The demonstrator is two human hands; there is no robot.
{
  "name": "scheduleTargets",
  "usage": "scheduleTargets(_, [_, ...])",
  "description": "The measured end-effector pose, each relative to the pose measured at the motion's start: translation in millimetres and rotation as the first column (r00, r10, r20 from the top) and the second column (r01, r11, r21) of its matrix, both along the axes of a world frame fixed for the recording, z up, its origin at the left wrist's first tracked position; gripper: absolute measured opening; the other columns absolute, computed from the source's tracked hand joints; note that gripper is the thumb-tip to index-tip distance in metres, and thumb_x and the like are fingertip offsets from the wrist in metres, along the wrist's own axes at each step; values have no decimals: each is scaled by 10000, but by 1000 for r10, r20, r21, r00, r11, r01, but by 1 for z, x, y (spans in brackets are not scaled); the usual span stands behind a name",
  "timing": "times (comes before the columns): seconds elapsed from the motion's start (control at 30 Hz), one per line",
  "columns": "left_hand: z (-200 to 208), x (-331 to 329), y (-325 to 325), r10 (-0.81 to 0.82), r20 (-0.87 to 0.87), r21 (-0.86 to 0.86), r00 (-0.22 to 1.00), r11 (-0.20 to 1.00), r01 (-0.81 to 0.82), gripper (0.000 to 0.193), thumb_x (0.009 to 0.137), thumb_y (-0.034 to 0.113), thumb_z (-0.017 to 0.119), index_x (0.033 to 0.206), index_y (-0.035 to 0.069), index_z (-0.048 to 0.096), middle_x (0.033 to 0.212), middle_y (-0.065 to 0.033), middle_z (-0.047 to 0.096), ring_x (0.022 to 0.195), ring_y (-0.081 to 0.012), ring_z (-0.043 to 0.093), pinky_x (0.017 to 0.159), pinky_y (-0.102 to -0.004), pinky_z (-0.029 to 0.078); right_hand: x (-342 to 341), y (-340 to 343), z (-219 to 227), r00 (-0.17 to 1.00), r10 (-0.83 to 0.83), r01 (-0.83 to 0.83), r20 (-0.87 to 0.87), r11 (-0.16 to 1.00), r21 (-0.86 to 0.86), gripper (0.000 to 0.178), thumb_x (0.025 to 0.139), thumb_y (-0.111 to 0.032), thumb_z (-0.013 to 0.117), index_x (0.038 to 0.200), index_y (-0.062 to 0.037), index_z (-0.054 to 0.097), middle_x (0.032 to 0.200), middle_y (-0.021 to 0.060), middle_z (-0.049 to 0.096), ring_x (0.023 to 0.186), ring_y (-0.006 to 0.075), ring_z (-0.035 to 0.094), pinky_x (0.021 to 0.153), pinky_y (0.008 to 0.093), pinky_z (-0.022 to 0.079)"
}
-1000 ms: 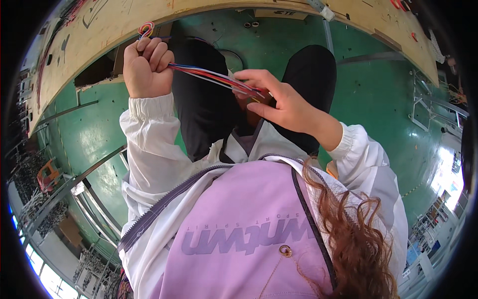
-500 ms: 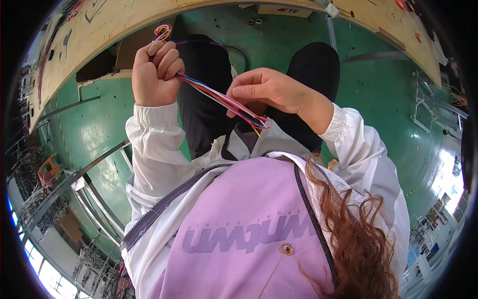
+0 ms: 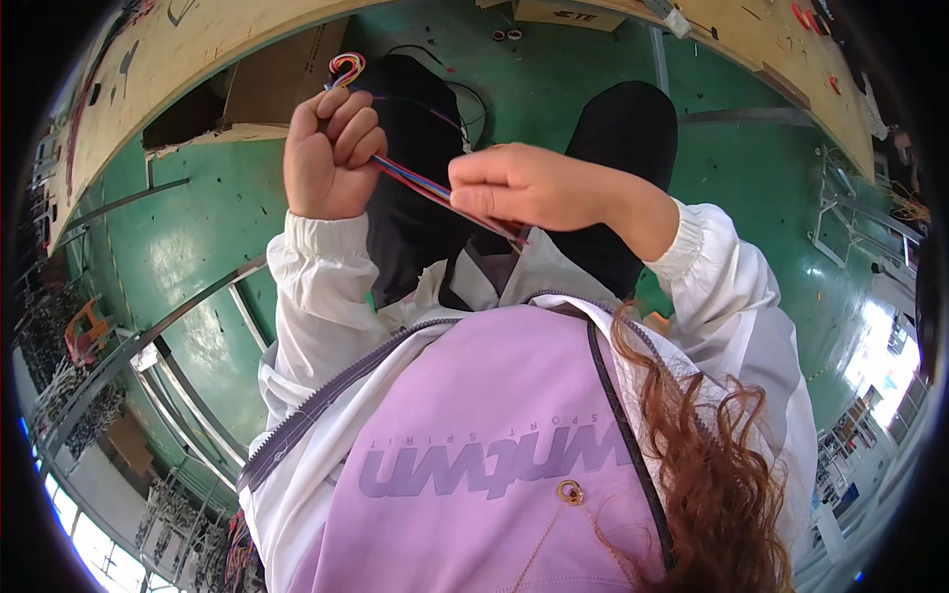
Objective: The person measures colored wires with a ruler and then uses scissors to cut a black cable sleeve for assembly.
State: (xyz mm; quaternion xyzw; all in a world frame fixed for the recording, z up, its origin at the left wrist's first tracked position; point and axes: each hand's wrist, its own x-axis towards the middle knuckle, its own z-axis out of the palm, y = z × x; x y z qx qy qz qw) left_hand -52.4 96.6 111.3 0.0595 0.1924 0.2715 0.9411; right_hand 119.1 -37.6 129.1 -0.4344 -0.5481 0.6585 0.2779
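Observation:
My left hand (image 3: 333,153) is closed in a fist around a bundle of thin coloured wires (image 3: 413,178), red, blue and white among them. Above the fist the wires curl into a small loop (image 3: 348,65). From the fist the strands slant down to the right, over my lap. My right hand (image 3: 534,186) has its fingers pressed together on the bundle, a short way from the left fist. Part of the wires is hidden behind those fingers; their loose ends (image 3: 518,240) show just below, close to my jacket.
A wooden workbench (image 3: 227,54) curves across the far side, with a cardboard box (image 3: 282,89) beneath it. Metal frame bars (image 3: 188,395) stand at the left on the green floor (image 3: 741,178). A metal stand (image 3: 840,212) is at the right.
My left fist has shifted slightly right with the wires. My right fingers have closed in on the bundle, and the loose ends sit closer together.

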Motion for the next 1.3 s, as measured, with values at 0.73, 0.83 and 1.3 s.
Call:
scheduleTargets(0.73, [-35, 2, -2, 81, 42, -143, 996, 987, -74, 208, 851, 69, 378, 646, 84, 346, 545, 18, 256, 393, -78, 188, 384, -234, 179, 2, -10, -5, 990, 87, -102, -109, 986, -135, 258, 929, -230, 437, 735, -62, 409, 661, -47, 336, 613, 66, 312, 560, 225, 303])
scheduleTargets(0.83, [-34, 4, -1, 119, -15, -156, 993, 980, -120, 214, 851, 65, 375, 640, 84, 343, 542, 17, 258, 392, -79, 184, 384, -235, 176, 4, -13, -8, 989, 59, -81, -133, 982, -168, 259, 918, -229, 454, 728, -57, 413, 666, -50, 353, 626, 63, 327, 577, 222, 312])
scheduleTargets(1.3, [-40, 3, 0, 122, -158, -159, 980, 976, -147, 247, 830, 77, 368, 593, 110, 309, 518, 22, 221, 395, -88, 165, 379, -242, 144, 25, -13, -51, 996, -17, 33, 83, 981, -191, 229, 857, -248, 563, 800, -33, 613, 761, 16, 603, 710, 104, 541, 659, 250, 416])
